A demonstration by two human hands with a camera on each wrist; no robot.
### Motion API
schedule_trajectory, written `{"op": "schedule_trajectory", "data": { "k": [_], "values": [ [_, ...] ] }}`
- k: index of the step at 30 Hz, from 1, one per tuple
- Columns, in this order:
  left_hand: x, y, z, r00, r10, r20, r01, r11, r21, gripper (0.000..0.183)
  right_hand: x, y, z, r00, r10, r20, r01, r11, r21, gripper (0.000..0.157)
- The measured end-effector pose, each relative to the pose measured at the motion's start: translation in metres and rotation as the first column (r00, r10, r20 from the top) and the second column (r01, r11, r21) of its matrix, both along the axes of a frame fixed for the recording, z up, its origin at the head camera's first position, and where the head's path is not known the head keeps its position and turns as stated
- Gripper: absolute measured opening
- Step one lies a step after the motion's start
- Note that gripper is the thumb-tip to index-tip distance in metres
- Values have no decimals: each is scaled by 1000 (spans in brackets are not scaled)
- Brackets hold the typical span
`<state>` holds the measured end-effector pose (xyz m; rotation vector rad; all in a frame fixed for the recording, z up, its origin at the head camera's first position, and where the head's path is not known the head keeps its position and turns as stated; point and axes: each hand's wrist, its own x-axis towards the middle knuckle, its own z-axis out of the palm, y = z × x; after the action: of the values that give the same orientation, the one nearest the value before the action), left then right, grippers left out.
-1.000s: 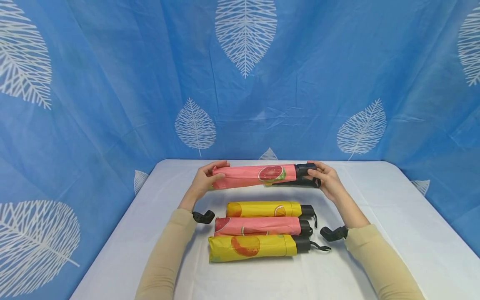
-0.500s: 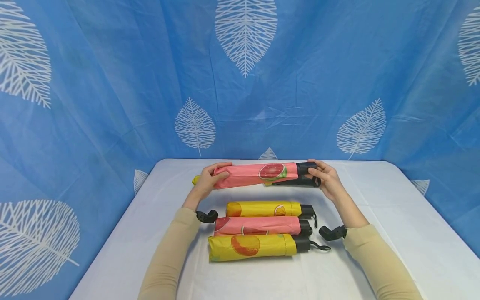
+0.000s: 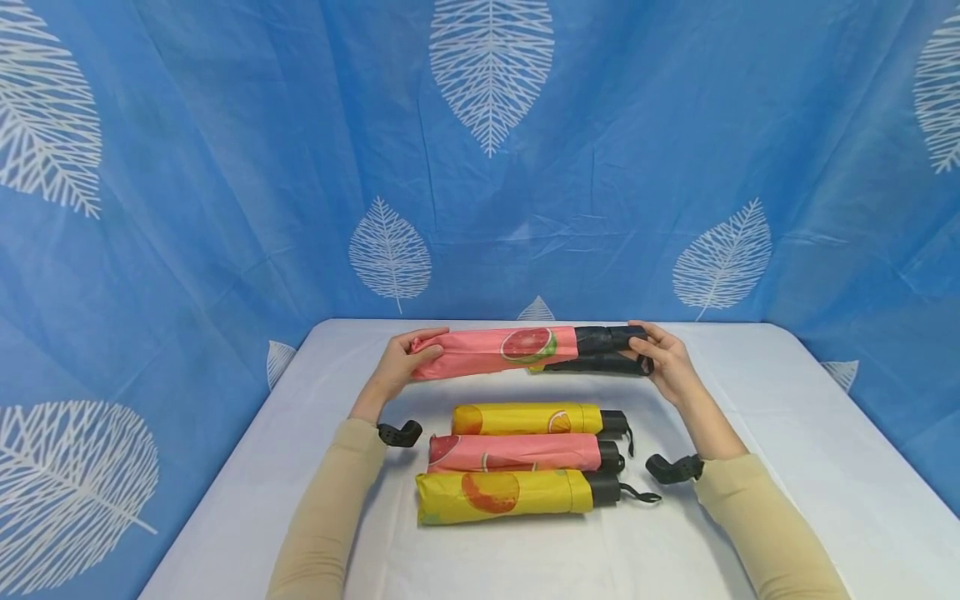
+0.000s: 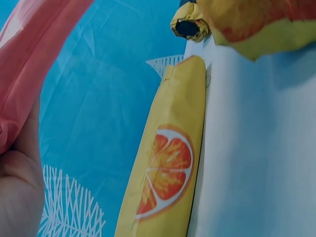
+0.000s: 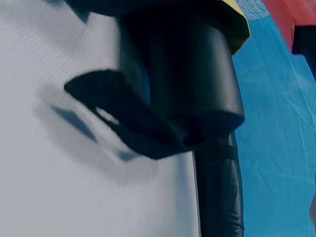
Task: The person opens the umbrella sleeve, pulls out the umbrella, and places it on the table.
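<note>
Lifted near the table's back edge is a folding umbrella with a pink watermelon-print sleeve [image 3: 480, 350], its black part [image 3: 600, 339] showing out of the sleeve's right end. My left hand [image 3: 401, 360] grips the sleeve's left end, thumb in front; the left wrist view shows the pink sleeve [image 4: 29, 59] rising from that hand. My right hand [image 3: 667, 358] pinches the black right end between thumb and fingers. Partly covered behind it lies another umbrella, its black length [image 3: 600, 364] showing in the head view and its yellow orange-print sleeve [image 4: 168, 158] in the left wrist view.
Nearer on the white table [image 3: 495, 562] lie a yellow umbrella [image 3: 517, 418], a pink one [image 3: 525, 452] and another yellow one [image 3: 532, 492], side by side, black handles to the right. A wrist strap [image 3: 641, 493] sticks out from the front one. A blue leaf-print curtain [image 3: 600, 150] stands behind.
My left hand has shifted left with the pink sleeve, after a small move right earlier, while my right hand has moved slightly right. More black now shows between sleeve and right hand.
</note>
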<state>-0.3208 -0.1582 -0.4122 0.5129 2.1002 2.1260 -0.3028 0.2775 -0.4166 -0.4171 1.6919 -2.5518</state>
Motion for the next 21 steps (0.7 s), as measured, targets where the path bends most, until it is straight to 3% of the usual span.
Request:
{"op": "schedule_trajectory", "data": {
  "k": [7,14,16,21],
  "values": [
    [3,-10,4,1000,21,13,-21,1000,-14,43,1,8,-1,1000,-11,-18,11,1000,-16,27],
    [21,-14,24,997,59,-49,-63,994,-85,46,3,16,-2,999,-28,-25,28,1000,0,27],
    [21,-16,23,996,63,-62,-69,994,-90,46,3,19,-3,999,-32,-36,32,999,7,28],
    [10,-26,9,996,76,-37,-78,994,-73,45,5,27,-6,999,-16,-51,15,1000,-20,30]
  ]
}}
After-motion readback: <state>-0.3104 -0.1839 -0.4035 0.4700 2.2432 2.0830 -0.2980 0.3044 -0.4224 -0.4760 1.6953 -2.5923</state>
